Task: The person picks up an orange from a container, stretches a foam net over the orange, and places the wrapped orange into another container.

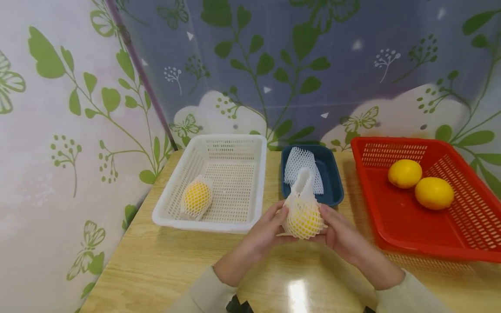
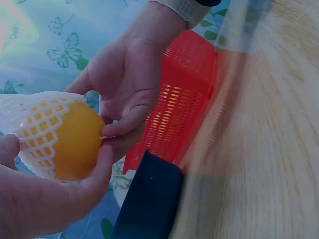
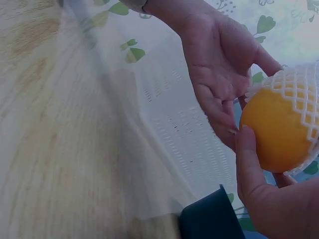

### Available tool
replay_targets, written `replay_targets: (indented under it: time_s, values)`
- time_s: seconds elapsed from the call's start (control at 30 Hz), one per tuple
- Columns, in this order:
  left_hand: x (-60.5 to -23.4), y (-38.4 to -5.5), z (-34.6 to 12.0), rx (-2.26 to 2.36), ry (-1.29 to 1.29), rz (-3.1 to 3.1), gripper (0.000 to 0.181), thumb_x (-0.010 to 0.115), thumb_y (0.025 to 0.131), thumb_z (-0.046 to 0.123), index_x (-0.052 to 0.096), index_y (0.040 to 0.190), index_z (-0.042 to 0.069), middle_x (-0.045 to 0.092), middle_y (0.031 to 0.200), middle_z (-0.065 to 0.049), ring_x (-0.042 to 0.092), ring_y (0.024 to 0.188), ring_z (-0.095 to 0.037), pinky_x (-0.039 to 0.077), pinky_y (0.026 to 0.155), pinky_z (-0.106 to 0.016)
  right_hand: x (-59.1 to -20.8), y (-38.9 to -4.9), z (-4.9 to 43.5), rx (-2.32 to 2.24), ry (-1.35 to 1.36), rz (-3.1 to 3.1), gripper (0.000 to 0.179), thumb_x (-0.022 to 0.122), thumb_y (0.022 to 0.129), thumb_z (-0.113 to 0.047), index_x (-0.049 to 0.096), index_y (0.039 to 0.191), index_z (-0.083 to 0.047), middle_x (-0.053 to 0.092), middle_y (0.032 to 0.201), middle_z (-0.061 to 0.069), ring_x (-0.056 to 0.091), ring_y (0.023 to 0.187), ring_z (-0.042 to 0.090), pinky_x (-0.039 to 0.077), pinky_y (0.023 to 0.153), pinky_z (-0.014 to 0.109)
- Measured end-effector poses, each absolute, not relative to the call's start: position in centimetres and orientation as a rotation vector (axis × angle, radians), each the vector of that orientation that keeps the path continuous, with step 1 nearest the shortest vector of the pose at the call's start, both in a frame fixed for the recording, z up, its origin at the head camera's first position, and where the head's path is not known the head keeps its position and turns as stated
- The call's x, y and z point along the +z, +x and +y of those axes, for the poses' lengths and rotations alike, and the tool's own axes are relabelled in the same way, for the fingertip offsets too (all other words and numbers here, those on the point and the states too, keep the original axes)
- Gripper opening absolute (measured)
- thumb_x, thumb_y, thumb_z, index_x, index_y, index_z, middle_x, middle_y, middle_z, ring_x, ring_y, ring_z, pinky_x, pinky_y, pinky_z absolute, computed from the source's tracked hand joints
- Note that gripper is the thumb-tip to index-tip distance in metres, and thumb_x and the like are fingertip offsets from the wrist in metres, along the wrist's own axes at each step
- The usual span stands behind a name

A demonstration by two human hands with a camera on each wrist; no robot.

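Note:
Both hands hold one round yellow-orange fruit (image 2: 82,139) in a white foam net sleeve (image 1: 303,208), above the table in front of the blue tray. My left hand (image 1: 270,224) grips its left side, thumb on the net and fingers underneath. On the opposite side my right hand (image 1: 339,229) grips it the same way. The sleeve's loose upper end stands up past the fruit in the head view. In both wrist views the net wraps one part of the fruit, while the part by the fingertips (image 3: 245,137) is bare.
A white basket (image 1: 258,182) at the left holds a netted yellow fruit (image 1: 197,198). Behind the hands, the blue tray (image 1: 332,182) contains white foam net (image 1: 301,163). The red basket (image 1: 407,230) at the right holds two bare yellow fruits (image 1: 434,193). A patterned curtain (image 1: 250,87) hangs behind the table.

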State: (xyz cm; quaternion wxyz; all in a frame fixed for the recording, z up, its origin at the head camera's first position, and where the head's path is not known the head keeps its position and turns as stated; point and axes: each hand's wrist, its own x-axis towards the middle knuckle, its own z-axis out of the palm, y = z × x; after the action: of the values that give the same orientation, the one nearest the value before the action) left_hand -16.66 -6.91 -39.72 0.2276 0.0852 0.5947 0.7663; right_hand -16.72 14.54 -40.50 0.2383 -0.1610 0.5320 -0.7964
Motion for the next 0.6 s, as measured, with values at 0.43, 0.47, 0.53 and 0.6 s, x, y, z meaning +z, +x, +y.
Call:
replay_targets:
  time_s: [0.43, 0.47, 0.53, 0.6]
  values:
    - [-38.6, -17.1, -8.1, 2.169, 0.286, 1.506, 0.056, 0.040, 0.104, 0.038, 0.029, 0.148, 0.004, 0.046, 0.134, -0.019, 0.060, 0.107, -0.027, 0.046, 0.099, -0.047, -39.9, -16.9, 14.6, -2.262, -0.567, 1.335, 0.028, 0.037, 0.106, -0.020, 0.052, 0.129, -0.025, 0.065, 0.120, -0.001, 0.067, 0.105, 0.019, 0.053, 0.089, 0.034]
    - [-38.5, -17.1, -8.2, 2.170, 0.286, 1.505, 0.057, 0.040, 0.104, 0.039, 0.030, 0.148, 0.004, 0.046, 0.133, -0.019, 0.060, 0.107, -0.027, 0.046, 0.099, -0.047, -39.9, -16.9, 14.7, -2.262, -0.573, 1.328, 0.028, 0.037, 0.106, -0.018, 0.051, 0.129, -0.024, 0.065, 0.121, -0.001, 0.067, 0.105, 0.019, 0.053, 0.089, 0.034]
    - [-38.5, -17.1, -8.4, 2.173, 0.288, 1.501, 0.057, 0.041, 0.104, 0.039, 0.031, 0.147, 0.004, 0.048, 0.131, -0.017, 0.061, 0.105, -0.026, 0.047, 0.099, -0.046, -40.0, -17.0, 14.9, -2.260, -0.580, 1.317, 0.028, 0.037, 0.106, -0.016, 0.049, 0.131, -0.023, 0.065, 0.121, -0.001, 0.066, 0.106, 0.018, 0.053, 0.090, 0.034]
    - [-38.4, -17.1, -8.5, 2.176, 0.299, 1.493, 0.058, 0.043, 0.103, 0.041, 0.031, 0.146, 0.004, 0.049, 0.127, -0.015, 0.061, 0.102, -0.024, 0.047, 0.099, -0.045, -40.2, -17.0, 15.0, -2.259, -0.576, 1.300, 0.030, 0.036, 0.106, -0.013, 0.047, 0.132, -0.023, 0.064, 0.123, -0.001, 0.066, 0.107, 0.018, 0.052, 0.091, 0.034]
